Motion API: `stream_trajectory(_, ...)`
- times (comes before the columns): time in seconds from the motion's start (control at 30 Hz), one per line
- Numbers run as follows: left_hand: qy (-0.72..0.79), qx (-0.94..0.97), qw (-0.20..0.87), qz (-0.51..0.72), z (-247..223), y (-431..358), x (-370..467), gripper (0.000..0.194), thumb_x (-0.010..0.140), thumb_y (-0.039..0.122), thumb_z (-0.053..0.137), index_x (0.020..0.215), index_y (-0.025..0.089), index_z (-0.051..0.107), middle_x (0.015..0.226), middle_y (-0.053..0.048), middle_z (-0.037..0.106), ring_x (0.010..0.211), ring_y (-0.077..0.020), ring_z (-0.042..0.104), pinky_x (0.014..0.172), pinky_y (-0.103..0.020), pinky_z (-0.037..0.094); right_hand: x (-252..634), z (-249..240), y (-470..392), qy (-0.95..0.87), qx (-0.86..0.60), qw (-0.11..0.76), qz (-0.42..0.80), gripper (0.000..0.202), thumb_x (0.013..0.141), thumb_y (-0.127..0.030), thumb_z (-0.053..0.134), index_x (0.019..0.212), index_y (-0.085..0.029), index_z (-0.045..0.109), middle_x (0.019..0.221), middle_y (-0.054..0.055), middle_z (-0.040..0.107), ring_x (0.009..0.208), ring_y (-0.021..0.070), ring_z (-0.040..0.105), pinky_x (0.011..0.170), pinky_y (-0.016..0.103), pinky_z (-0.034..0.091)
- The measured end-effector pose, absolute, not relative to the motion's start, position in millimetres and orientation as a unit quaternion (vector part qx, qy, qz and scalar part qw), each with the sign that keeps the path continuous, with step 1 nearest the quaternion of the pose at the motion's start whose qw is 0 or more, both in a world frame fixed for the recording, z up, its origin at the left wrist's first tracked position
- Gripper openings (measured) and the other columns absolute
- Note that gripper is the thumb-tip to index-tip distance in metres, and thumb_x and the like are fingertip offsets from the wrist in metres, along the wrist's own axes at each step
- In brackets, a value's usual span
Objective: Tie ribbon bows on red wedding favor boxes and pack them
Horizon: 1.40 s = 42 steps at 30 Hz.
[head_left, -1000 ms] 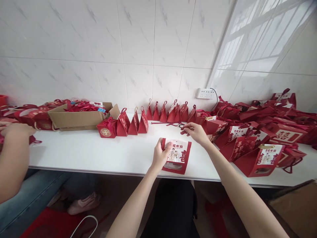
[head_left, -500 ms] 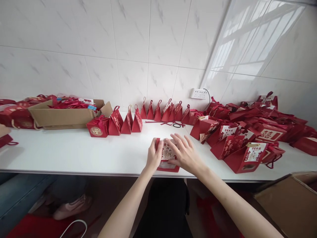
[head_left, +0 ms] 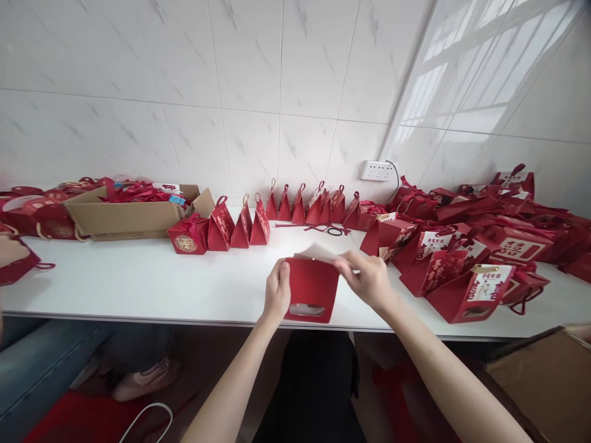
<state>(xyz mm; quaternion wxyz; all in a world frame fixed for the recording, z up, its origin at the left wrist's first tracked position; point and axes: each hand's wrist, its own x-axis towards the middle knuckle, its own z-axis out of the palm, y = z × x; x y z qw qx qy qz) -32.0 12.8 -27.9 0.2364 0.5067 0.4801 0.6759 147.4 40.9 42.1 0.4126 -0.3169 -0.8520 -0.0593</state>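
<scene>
A red gift box (head_left: 313, 283) stands on the white table near its front edge, with an oval window low on its front. My left hand (head_left: 277, 289) grips the box's left side, thumb on the front. My right hand (head_left: 367, 275) is closed in a pinch on a pale card (head_left: 318, 252) at the box's upper right corner. The card is blurred and rises above the box's top edge; its printed face does not show.
Small red bags (head_left: 298, 206) stand in a row near the wall, with ribbon and a black ring (head_left: 335, 232) before them. A cardboard box (head_left: 124, 221) of ribbons is at left. Red boxes (head_left: 503, 234) are heaped at right. Another person's hand (head_left: 13, 251) is far left.
The printed card has come off the front of the box and now sits above its top edge. My right hand has gone from spread over the card to pinching it.
</scene>
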Motion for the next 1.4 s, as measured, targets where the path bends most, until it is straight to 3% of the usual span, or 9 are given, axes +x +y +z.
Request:
stream_trajectory(0.1, 0.485, 0.522, 0.222, 0.666, -28.9, 13.5, -35.3, 0.046, 0.089, 0.059, 0.034, 0.081, 0.020, 0.057, 0.068, -0.001, 0.054, 0.068, -0.0157, 0.053, 0.069, -0.027, 0.046, 141.5, 61.2, 52.8, -0.790, -0.425, 0.441, 0.033, 0.040, 0.090, -0.050, 0.042, 0.063, -0.021, 0.050, 0.048, -0.001, 0.053, 0.041, 0.0117, 0.056, 0.042, 0.020, 0.041)
stream_trajectory(0.27, 0.495, 0.514, 0.219, 0.665, -26.9, 11.5, -37.1, 0.044, 0.091, 0.054, 0.034, 0.101, 0.021, 0.060, 0.099, -0.007, 0.063, 0.098, -0.0197, 0.058, 0.085, -0.029, 0.046, 149.4, 57.1, 100.8, -0.712, -0.519, 0.438, 0.179, 0.035, 0.086, -0.046, 0.047, 0.065, -0.019, 0.050, 0.058, 0.001, 0.057, 0.043, 0.0168, 0.062, 0.033, 0.021, 0.037)
stream_trajectory(0.37, 0.509, 0.506, 0.218, 0.662, -25.2, 10.2, -40.2, 0.044, 0.091, 0.054, 0.035, 0.098, 0.020, 0.061, 0.093, -0.007, 0.064, 0.090, -0.0192, 0.059, 0.081, -0.029, 0.047, 162.9, 34.5, 120.7, -0.699, -0.549, 0.433, 0.151, 0.029, 0.082, -0.042, 0.056, 0.068, -0.017, 0.058, 0.059, 0.004, 0.061, 0.052, 0.0211, 0.065, 0.044, 0.026, 0.048)
stream_trajectory(0.47, 0.502, 0.510, 0.244, 0.655, -25.0, 8.9, -43.3, 0.043, 0.090, 0.053, 0.037, 0.097, 0.020, 0.063, 0.081, -0.004, 0.063, 0.079, -0.0179, 0.059, 0.075, -0.028, 0.047, 168.7, 19.8, 110.9, -0.711, -0.536, 0.443, 0.105, 0.028, 0.078, -0.043, 0.063, 0.085, -0.017, 0.064, 0.087, 0.011, 0.068, 0.085, 0.0288, 0.067, 0.070, 0.039, 0.054)
stream_trajectory(0.63, 0.481, 0.518, 0.270, 0.653, -23.1, 7.1, -42.8, 0.042, 0.092, 0.050, 0.035, 0.100, 0.020, 0.063, 0.088, -0.005, 0.064, 0.087, -0.0189, 0.060, 0.080, -0.029, 0.048, 154.1, 30.2, 53.1, -0.866, -0.312, 0.391, 0.005, 0.037, 0.090, -0.042, 0.051, 0.119, -0.020, 0.056, 0.121, 0.013, 0.059, 0.105, 0.0247, 0.061, 0.083, 0.038, 0.054)
stream_trajectory(0.8, 0.531, 0.498, 0.171, 0.664, -28.0, 1.9, -26.2, 0.043, 0.090, 0.048, 0.041, 0.123, 0.021, 0.049, 0.125, -0.012, 0.052, 0.122, -0.0245, 0.047, 0.102, -0.040, 0.039, 136.9, 37.5, 35.9, -0.900, -0.293, 0.280, -0.161, 0.030, 0.096, -0.027, 0.041, 0.116, -0.015, 0.059, 0.104, 0.013, 0.066, 0.083, 0.0233, 0.066, 0.056, 0.029, 0.052)
stream_trajectory(1.03, 0.599, 0.552, -0.008, 0.580, -55.7, -12.9, 10.6, 0.128, 0.047, 0.043, 0.083, 0.144, 0.015, 0.005, 0.142, -0.026, 0.027, 0.132, -0.0443, 0.030, 0.099, -0.062, 0.035, 124.3, 43.5, 29.2, -0.854, -0.359, 0.377, 0.013, 0.029, 0.095, -0.027, 0.038, 0.101, -0.019, 0.064, 0.069, 0.003, 0.067, 0.054, 0.0132, 0.059, 0.051, 0.022, 0.043)
stream_trajectory(1.2, 0.538, 0.589, -0.018, 0.603, -56.3, -20.9, 0.3, 0.124, 0.052, 0.032, 0.080, 0.146, 0.018, 0.001, 0.133, -0.022, 0.033, 0.125, -0.0389, 0.039, 0.089, -0.053, 0.048, 129.1, 60.6, 13.4, -0.834, -0.366, 0.385, 0.145, 0.022, 0.091, -0.022, 0.042, 0.101, -0.019, 0.061, 0.058, -0.004, 0.059, 0.048, 0.0102, 0.051, 0.049, 0.020, 0.039)
stream_trajectory(1.4, 0.465, 0.588, -0.070, 0.658, -76.8, -29.5, -16.9, 0.121, 0.055, 0.034, 0.080, 0.146, 0.020, 0.002, 0.130, -0.020, 0.031, 0.125, -0.0365, 0.040, 0.092, -0.053, 0.047, 142.4, 66.3, -12.0, -0.887, -0.291, 0.356, 0.049, 0.026, 0.090, -0.011, 0.039, 0.098, -0.016, 0.064, 0.079, 0.005, 0.064, 0.062, 0.0121, 0.057, 0.057, 0.021, 0.043)
